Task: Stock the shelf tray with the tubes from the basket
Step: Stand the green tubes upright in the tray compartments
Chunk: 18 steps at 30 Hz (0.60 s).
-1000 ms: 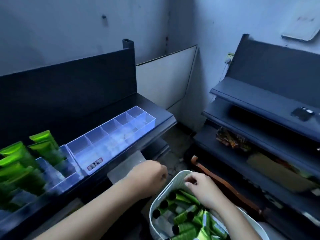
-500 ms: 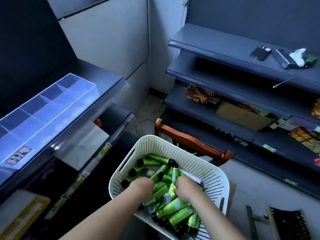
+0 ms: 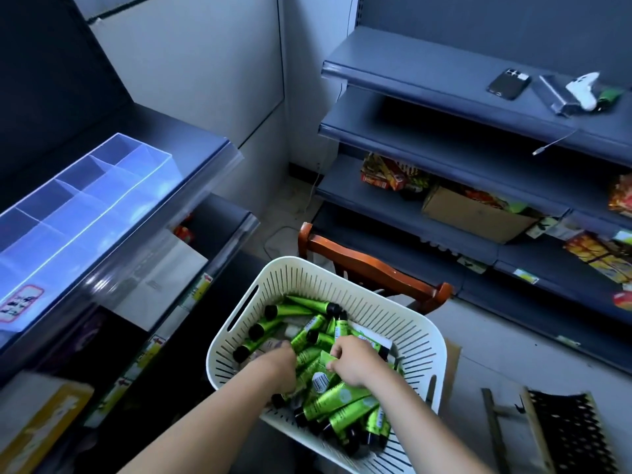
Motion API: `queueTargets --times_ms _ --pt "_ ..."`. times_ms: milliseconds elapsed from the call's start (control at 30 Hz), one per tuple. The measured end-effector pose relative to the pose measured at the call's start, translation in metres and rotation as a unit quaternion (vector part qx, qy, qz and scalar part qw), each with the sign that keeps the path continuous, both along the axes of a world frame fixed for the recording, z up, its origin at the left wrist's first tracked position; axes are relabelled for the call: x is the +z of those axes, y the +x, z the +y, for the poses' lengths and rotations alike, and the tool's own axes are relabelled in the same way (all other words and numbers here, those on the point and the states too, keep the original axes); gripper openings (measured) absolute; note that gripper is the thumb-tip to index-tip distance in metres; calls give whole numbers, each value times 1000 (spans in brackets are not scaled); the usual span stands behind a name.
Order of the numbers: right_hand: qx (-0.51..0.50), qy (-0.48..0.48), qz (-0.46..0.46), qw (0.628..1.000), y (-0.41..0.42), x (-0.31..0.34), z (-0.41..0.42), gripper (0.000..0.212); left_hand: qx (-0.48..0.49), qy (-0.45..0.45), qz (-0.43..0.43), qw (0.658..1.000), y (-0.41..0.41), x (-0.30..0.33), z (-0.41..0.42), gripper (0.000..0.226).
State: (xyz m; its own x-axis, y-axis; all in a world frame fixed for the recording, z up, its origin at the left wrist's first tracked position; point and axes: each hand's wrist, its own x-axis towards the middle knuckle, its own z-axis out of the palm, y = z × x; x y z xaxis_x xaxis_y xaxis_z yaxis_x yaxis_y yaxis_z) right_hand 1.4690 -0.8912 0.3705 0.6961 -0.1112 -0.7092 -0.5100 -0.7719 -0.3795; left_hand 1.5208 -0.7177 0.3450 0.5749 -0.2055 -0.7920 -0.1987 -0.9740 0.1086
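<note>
A white slotted basket [image 3: 386, 313] sits low in the middle, heaped with several green tubes [image 3: 337, 400] that have black caps. Both my hands are down inside it. My left hand [image 3: 278, 366] is buried in the pile with its fingers curled among the tubes. My right hand [image 3: 352, 360] has its fingers curled round the flat end of a green tube. The clear divided shelf tray [image 3: 85, 196] lies on the dark shelf at the left; the compartments in view hold nothing.
A wooden chair back [image 3: 372, 265] stands just behind the basket. Grey shelves [image 3: 444, 97] on the right carry a phone [image 3: 508, 83], a white tool, a cardboard box [image 3: 475, 213] and snack packets. A black perforated mat [image 3: 567, 432] lies on the floor at bottom right.
A second ago my hands hovered at the basket's rim with the tray ahead; the view then swung right and down, and both hands went into the tube pile, where they stay.
</note>
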Motion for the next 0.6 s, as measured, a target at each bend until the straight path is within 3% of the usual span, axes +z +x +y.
queueTargets --times_ms 133,267,400,467,600 --pt "-9 15 -22 1000 3 3 1 11 -8 2 -22 1000 -9 1 -4 65" --pt "-50 20 -65 996 10 9 -9 20 -7 12 12 1000 -6 -2 -1 80" --pt "-61 27 -116 991 22 26 -17 9 -13 -17 42 999 3 6 2 85" --pt "-62 36 -128 989 27 36 -19 5 -90 3 35 995 3 16 2 81" --pt "-39 34 -149 987 38 63 -18 13 -171 20 11 985 16 38 2 48"
